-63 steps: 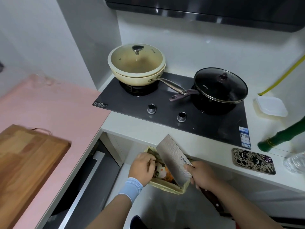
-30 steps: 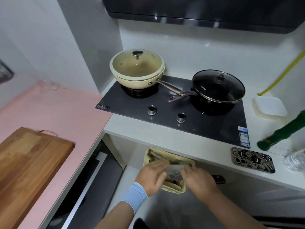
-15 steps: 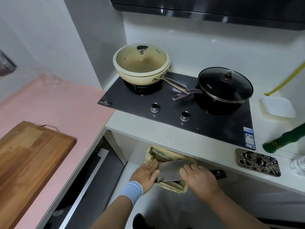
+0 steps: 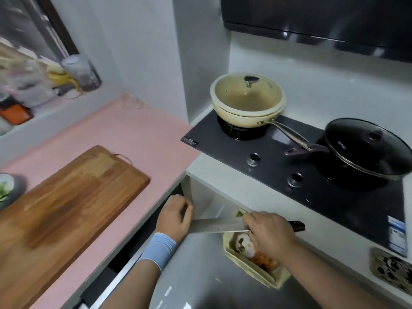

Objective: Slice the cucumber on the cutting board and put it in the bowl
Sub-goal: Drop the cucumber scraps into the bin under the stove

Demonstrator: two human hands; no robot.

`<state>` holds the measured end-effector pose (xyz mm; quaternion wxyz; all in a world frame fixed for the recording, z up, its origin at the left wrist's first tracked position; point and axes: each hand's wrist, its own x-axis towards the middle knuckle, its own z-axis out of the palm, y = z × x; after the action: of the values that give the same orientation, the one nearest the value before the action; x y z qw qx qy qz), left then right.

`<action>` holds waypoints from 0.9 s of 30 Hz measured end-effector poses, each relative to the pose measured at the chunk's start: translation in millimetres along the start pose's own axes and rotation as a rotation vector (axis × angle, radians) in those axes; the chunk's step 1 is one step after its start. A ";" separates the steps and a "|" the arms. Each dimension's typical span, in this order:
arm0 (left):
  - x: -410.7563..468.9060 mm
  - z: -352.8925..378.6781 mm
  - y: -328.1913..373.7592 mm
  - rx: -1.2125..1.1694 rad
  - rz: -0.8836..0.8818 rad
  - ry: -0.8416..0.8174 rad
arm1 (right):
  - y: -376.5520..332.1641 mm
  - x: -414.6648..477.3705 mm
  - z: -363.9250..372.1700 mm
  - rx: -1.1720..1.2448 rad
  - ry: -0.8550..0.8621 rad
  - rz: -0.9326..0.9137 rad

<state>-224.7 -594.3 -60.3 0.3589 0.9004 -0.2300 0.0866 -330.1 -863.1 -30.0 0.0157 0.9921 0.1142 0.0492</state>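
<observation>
The wooden cutting board lies bare on the pink counter; no cucumber shows on it. A bowl with green slices peeks in at the left edge. My right hand grips the handle of a cleaver, its blade held flat and pointing left, below counter height. My left hand, wearing a blue wrist sleeve, sits at the blade's far end with fingers loosely curled. Whether it touches the steel is unclear.
A yellow waste bin with food scraps sits under my right hand. On the hob stand a cream lidded pan and a black lidded pot. Jars crowd the window sill. A patterned phone case lies at the right.
My left hand slid left off the blade's flat to its far end. The view swung left, bringing the bowl and the sill into sight. My right hand keeps the cleaver.
</observation>
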 end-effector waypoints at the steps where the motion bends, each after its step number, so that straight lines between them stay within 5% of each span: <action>1: 4.0 -15.0 -4.9 -0.010 0.033 0.029 | -8.9 20.2 -5.4 0.002 0.015 -0.029; 12: -38.8 -184.0 -152.9 0.300 -0.085 0.098 | -185.0 237.0 -19.6 0.035 0.061 -0.376; 27: -102.1 -254.3 -278.8 0.473 -0.659 0.182 | -355.2 397.3 60.6 0.017 -0.099 -0.910</action>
<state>-179.3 -206.4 -77.1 0.1693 0.9723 0.1291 0.0968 -18.9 -428.0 -67.9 0.0332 0.8422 0.5381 -0.0109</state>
